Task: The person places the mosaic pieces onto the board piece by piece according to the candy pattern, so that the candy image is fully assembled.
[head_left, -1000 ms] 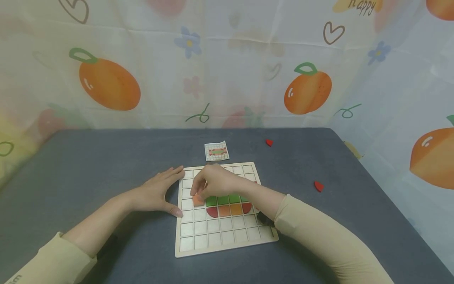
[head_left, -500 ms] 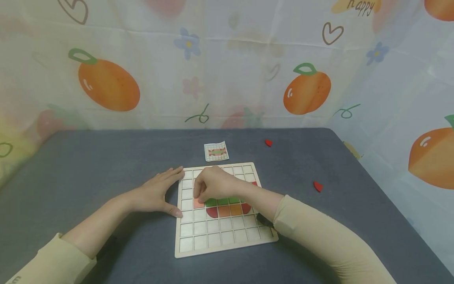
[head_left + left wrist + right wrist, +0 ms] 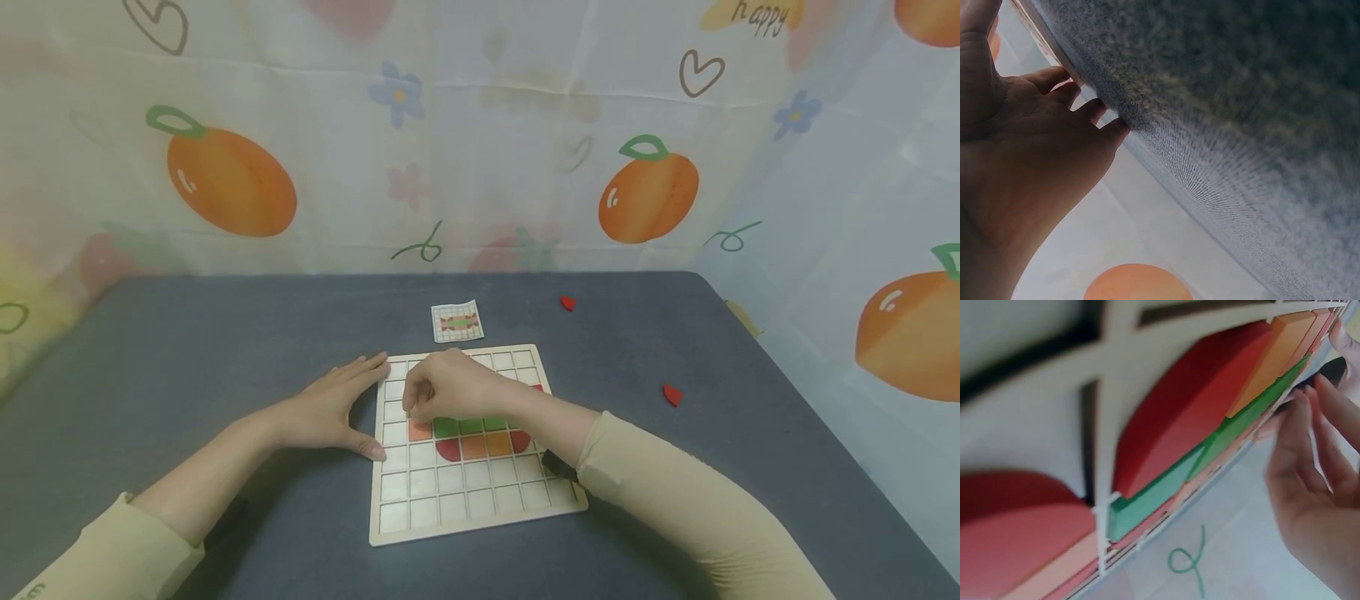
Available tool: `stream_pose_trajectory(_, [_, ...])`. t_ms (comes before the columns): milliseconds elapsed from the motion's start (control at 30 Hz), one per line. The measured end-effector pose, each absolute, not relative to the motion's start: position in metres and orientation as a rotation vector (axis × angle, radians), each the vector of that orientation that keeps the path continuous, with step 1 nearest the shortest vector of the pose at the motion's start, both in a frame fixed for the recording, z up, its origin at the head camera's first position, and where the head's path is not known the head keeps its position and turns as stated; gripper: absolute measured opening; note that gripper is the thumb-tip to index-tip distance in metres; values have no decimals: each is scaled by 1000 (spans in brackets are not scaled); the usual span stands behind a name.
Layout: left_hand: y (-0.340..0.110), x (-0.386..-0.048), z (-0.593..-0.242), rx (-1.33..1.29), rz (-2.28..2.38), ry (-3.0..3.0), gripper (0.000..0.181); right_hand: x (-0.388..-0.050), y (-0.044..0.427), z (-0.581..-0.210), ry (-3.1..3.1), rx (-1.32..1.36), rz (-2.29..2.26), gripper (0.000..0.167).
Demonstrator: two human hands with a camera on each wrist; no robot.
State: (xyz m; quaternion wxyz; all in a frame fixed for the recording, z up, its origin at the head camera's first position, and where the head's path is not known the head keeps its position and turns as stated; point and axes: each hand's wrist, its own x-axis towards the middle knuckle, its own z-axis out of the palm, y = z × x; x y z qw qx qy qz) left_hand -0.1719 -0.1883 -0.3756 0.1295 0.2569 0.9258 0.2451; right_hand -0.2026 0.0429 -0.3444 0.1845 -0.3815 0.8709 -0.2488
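A pale square grid board [image 3: 429,507] lies on the table. My left hand [image 3: 322,408] rests at its left edge with thumb and fingers spread, touching the frame. Over the board's upper left part bends my right hand [image 3: 453,387], its fingertips by an orange square tile [image 3: 420,430] that sits flat in a cell. Whether they pinch or only touch this tile is hidden. To its right lie green tiles [image 3: 471,427]. Below those is a row with a dark red rounded tile [image 3: 448,450] at the left end, orange tiles [image 3: 486,445], and another red rounded tile [image 3: 521,441].
Behind the board lies a small pattern card [image 3: 457,322] showing a candy-like shape on a grid. Two loose red pieces are on the table: one at the back [image 3: 568,303], another red piece [image 3: 672,395] farther right. A printed fabric curtain [image 3: 480,150] stands behind the table.
The orange tile, tilted in my right fingers a second ago, now lies flat in its cell. My right hand has shifted slightly over it. The left hand stays put.
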Motion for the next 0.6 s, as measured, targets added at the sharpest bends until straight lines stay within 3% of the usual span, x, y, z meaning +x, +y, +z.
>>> stream_pose_trajectory(267, [-187,-173,-376,723,689,2705,120,-225,63,-326,2566,-988,-775,12])
stream_pose_trajectory(600, [-187,-172,-376,713,697,2700,121,-261,116,-317,2658,-650,-1022,19])
